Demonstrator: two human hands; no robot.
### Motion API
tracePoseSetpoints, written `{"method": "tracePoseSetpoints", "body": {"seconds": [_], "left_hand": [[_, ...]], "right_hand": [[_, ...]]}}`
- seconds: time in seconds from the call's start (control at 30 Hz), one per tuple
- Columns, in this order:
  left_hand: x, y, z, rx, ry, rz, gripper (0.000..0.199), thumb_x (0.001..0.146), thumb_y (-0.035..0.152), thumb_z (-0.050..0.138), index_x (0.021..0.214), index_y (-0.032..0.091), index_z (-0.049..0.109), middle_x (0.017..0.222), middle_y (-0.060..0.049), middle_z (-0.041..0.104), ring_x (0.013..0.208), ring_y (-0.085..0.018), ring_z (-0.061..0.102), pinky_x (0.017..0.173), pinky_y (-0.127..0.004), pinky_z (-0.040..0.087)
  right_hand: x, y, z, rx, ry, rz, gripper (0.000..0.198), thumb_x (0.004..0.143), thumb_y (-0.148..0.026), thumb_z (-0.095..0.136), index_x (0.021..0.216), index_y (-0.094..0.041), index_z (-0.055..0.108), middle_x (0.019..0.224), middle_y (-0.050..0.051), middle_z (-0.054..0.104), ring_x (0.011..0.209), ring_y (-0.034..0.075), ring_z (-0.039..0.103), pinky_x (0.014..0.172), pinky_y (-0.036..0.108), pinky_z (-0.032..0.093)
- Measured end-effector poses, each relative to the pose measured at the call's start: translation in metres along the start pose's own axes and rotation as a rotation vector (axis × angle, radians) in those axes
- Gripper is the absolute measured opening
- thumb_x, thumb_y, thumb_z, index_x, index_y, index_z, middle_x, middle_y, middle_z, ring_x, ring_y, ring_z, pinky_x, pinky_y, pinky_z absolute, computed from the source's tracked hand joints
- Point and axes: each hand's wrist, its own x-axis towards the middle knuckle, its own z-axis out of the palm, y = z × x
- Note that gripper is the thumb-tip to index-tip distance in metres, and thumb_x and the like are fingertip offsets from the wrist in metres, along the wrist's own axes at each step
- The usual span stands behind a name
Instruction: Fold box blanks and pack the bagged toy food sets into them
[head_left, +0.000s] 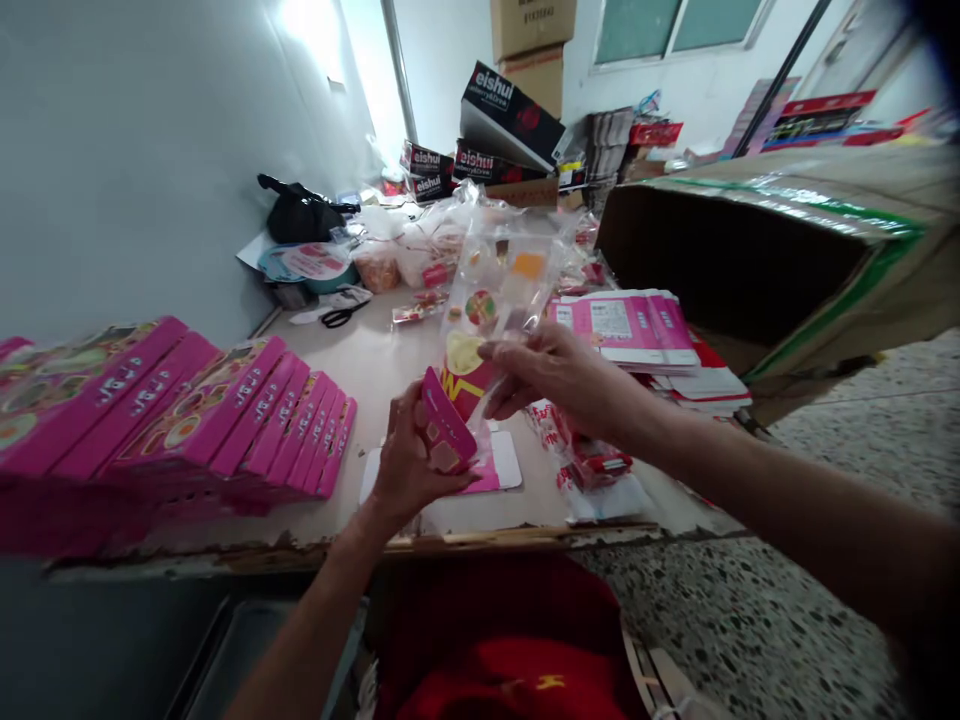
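Note:
My left hand [409,455] is closed around a small pink box [448,425] with pictures on it, tilted above the table. My right hand [544,370] pinches a clear plastic packet [499,270] that shows food pictures in red, yellow and orange. The lower end of the packet is close to the pink box; whether it is inside I cannot tell. Beneath both hands lies a flat pink-and-white carton [504,462]. Red-and-white plastic packets [592,465] lie on the table just under my right forearm.
Several filled pink boxes [247,410] stand in a row at the left. Black-handled scissors [345,313] lie behind them. Flat pink cartons [630,325] are stacked at the right, beside a large open cardboard box [720,270]. Clear bags [420,245] crowd the back.

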Motion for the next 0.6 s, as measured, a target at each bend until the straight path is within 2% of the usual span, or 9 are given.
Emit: {"method": "tracePoseSetpoints", "body": {"seconds": [0.1, 0.17, 0.27, 0.37, 0.43, 0.47, 0.53, 0.6], "left_hand": [[-0.001, 0.012, 0.025, 0.022, 0.204, -0.055, 0.132, 0.049, 0.046, 0.1, 0.157, 0.024, 0.026, 0.135, -0.013, 0.045, 0.125, -0.035, 0.053, 0.108, -0.052, 0.049], [0.001, 0.013, 0.035, -0.009, 0.262, -0.085, 0.13, 0.049, 0.042, 0.1, 0.156, 0.024, 0.027, 0.134, -0.012, 0.045, 0.125, -0.034, 0.053, 0.108, -0.052, 0.049], [0.003, 0.007, 0.04, -0.067, 0.231, -0.11, 0.127, 0.049, 0.037, 0.099, 0.154, 0.027, 0.03, 0.135, -0.011, 0.044, 0.125, -0.033, 0.054, 0.108, -0.052, 0.049], [0.003, 0.0, 0.036, -0.092, 0.188, -0.138, 0.124, 0.049, 0.037, 0.1, 0.153, 0.029, 0.032, 0.134, -0.01, 0.044, 0.126, -0.033, 0.053, 0.11, -0.053, 0.048], [0.003, -0.001, 0.032, -0.096, 0.181, -0.155, 0.125, 0.048, 0.038, 0.101, 0.153, 0.029, 0.032, 0.134, -0.01, 0.043, 0.127, -0.033, 0.051, 0.111, -0.053, 0.047], [0.002, -0.001, 0.031, -0.107, 0.179, -0.161, 0.126, 0.048, 0.039, 0.1, 0.153, 0.028, 0.032, 0.134, -0.01, 0.043, 0.127, -0.034, 0.051, 0.111, -0.053, 0.046], [0.002, -0.001, 0.031, -0.138, 0.177, -0.171, 0.126, 0.05, 0.041, 0.1, 0.154, 0.027, 0.03, 0.135, -0.011, 0.043, 0.129, -0.034, 0.05, 0.111, -0.052, 0.046], [0.002, -0.001, 0.032, -0.169, 0.172, -0.173, 0.126, 0.053, 0.042, 0.099, 0.155, 0.028, 0.028, 0.137, -0.012, 0.042, 0.131, -0.034, 0.049, 0.112, -0.051, 0.045]], "right_hand": [[-0.011, 0.026, 0.012, -0.08, 0.103, -0.139, 0.024, 0.092, -0.044, 0.068, 0.098, -0.022, 0.063, 0.073, 0.0, 0.069, 0.066, 0.018, 0.067, 0.064, 0.033, 0.059], [-0.014, 0.034, 0.009, -0.248, 0.113, -0.185, 0.025, 0.091, -0.045, 0.069, 0.094, -0.022, 0.065, 0.078, 0.001, 0.068, 0.073, 0.019, 0.065, 0.069, 0.034, 0.056], [-0.014, 0.023, -0.005, -0.359, 0.112, -0.213, 0.032, 0.09, -0.053, 0.07, 0.088, -0.021, 0.067, 0.092, 0.005, 0.069, 0.084, 0.021, 0.064, 0.075, 0.036, 0.054], [-0.011, -0.005, -0.017, -0.317, 0.304, -0.395, 0.03, 0.096, -0.052, 0.062, 0.095, -0.023, 0.07, 0.1, 0.005, 0.071, 0.091, 0.02, 0.064, 0.077, 0.033, 0.052], [-0.01, -0.018, -0.016, -0.409, 0.438, -0.464, 0.022, 0.097, -0.043, 0.064, 0.091, -0.023, 0.072, 0.092, 0.004, 0.071, 0.089, 0.02, 0.064, 0.076, 0.032, 0.05], [-0.01, -0.019, -0.012, -0.489, 0.458, -0.462, 0.019, 0.095, -0.039, 0.066, 0.088, -0.023, 0.073, 0.087, 0.004, 0.071, 0.086, 0.02, 0.064, 0.074, 0.031, 0.049], [-0.007, -0.011, -0.001, -0.638, 0.4, -0.409, 0.015, 0.092, -0.031, 0.068, 0.083, -0.021, 0.075, 0.081, 0.005, 0.072, 0.08, 0.021, 0.064, 0.07, 0.032, 0.047], [-0.001, 0.007, 0.011, -0.688, 0.242, -0.322, 0.015, 0.091, -0.025, 0.066, 0.083, -0.02, 0.077, 0.079, 0.005, 0.073, 0.074, 0.019, 0.063, 0.067, 0.031, 0.045]]}}
